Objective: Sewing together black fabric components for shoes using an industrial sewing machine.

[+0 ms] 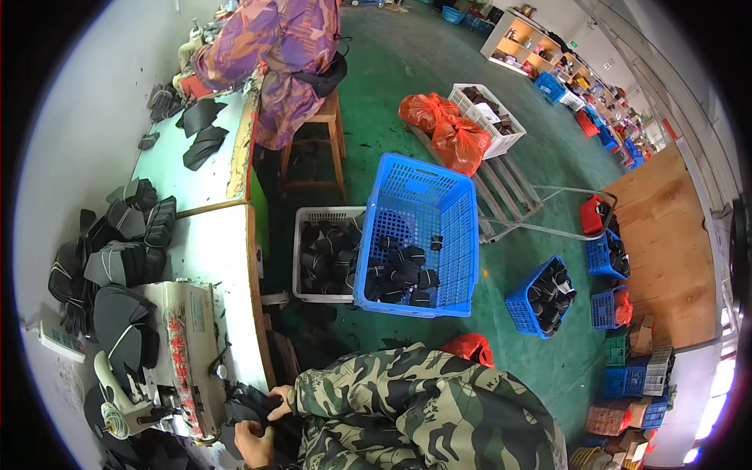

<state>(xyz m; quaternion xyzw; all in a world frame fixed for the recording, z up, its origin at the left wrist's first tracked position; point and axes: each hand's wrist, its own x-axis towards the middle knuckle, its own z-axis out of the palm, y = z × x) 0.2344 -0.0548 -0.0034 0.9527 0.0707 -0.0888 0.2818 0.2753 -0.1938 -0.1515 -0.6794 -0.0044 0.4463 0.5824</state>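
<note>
At the lower left, my left hand (254,445) has its fingers bent and closed on black fabric pieces (249,406) at the front edge of the sewing table. Just above it, my right hand (280,402) grips the edge of the same black fabric, thumb and fingers together. Both camouflage sleeves (392,392) reach in from the right. Beside my hands stands a cream sewing machine (184,356) with worn red marks; its needle area is hard to make out. Behind the machine lies a tied stack of black cut pieces (125,333).
More black bundles (117,243) are heaped along the wall. A blue crate (423,235) and a grey crate (329,211) hold dark bundles beside the table. Another person in a purple patterned garment (274,55) sits farther up. A trolley (501,188) carries red bags (454,133) and a white crate (501,137).
</note>
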